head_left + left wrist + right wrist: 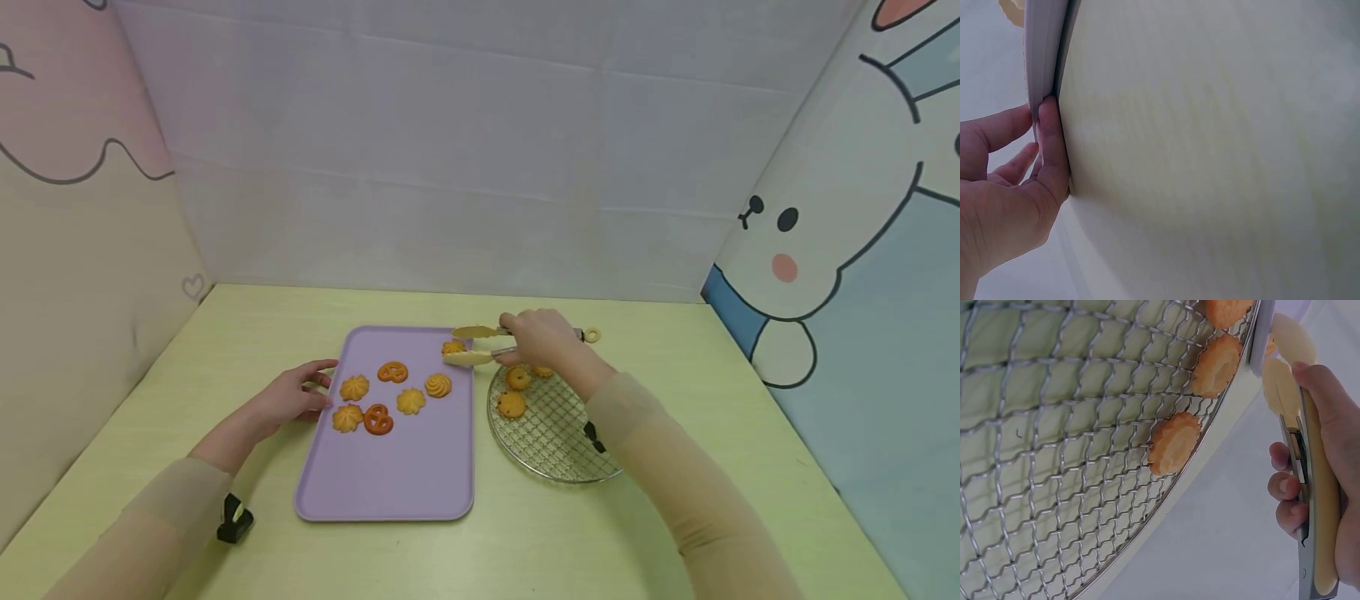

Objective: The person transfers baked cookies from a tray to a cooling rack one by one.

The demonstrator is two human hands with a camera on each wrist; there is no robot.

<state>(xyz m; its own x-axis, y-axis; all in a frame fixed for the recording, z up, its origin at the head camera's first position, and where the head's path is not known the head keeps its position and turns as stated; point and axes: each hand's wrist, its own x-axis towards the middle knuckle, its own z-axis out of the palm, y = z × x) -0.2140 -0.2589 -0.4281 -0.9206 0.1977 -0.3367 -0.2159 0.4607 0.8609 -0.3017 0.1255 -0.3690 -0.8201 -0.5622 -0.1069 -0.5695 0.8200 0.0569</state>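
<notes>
A purple tray (390,483) bears flower-shaped cookies (410,401), a swirl cookie (438,385) and pretzels (378,419). At its left edge, my left hand (296,393) pinches the rim (1041,62) between thumb and fingers. My right hand (543,337) grips a pair of cream-tipped tongs (480,332) by the handles. The two tong tips lie either side of a small cookie (453,347) at the tray's far right corner, tips apart in the head view. In the right wrist view the tongs (1319,506) reach over the tray's edge, and their tips partly hide that cookie.
Right of the tray stands a round wire rack (555,442), partly under my right forearm. Several cookies (1174,444) lie along its rim. Both stand on a pale yellow table (525,550), with a white wall (480,167) behind.
</notes>
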